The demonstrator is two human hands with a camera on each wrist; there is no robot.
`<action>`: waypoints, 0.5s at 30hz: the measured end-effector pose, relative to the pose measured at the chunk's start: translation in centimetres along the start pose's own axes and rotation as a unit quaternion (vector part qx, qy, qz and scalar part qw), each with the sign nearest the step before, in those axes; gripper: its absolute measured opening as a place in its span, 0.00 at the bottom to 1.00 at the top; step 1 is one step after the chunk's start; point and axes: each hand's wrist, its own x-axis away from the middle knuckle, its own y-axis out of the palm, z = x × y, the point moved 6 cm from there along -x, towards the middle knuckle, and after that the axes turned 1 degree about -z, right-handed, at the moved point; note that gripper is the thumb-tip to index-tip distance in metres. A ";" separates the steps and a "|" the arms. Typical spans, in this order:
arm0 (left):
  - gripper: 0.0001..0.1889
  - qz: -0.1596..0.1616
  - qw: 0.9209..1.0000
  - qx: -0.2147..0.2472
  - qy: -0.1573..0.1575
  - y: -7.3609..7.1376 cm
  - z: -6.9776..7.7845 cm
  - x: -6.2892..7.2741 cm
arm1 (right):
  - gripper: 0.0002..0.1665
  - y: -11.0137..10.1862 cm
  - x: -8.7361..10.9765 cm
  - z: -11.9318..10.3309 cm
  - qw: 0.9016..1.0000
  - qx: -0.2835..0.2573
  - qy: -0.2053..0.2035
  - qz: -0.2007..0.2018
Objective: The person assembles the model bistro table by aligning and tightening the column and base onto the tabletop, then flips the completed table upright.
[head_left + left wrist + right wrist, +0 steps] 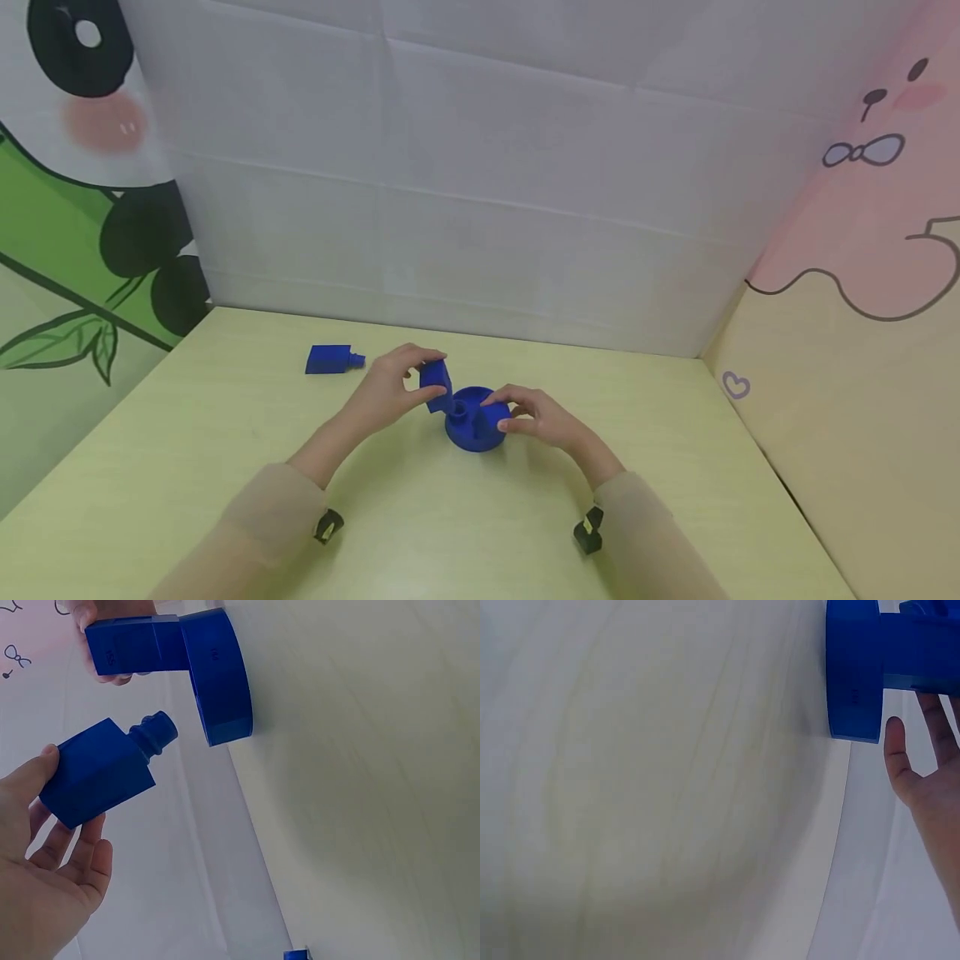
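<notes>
Soft light brightens the head view; dimmer wrist views show diffuse shadows on the table (375, 802).

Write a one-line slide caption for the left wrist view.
The left hand grips a blue block, ridged neck angled toward the round blue base, a gap between them.

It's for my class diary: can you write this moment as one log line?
left grip: holds tilted blue block near round base; right grip: holds upright block on base; third blue block: lies on table
</notes>
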 end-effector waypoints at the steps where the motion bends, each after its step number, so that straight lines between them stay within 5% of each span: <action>1: 0.24 -0.002 1.000 0.003 0.000 0.3 0.0 -0.2 | 0.18 0.0 0.0 0.0 1.000 -0.007 -0.002 -0.002; 15: 0.23 -0.032 0.999 0.011 0.002 3.4 -0.2 -2.5 | 0.19 -0.4 -0.5 0.6 0.996 -0.077 0.003 -0.036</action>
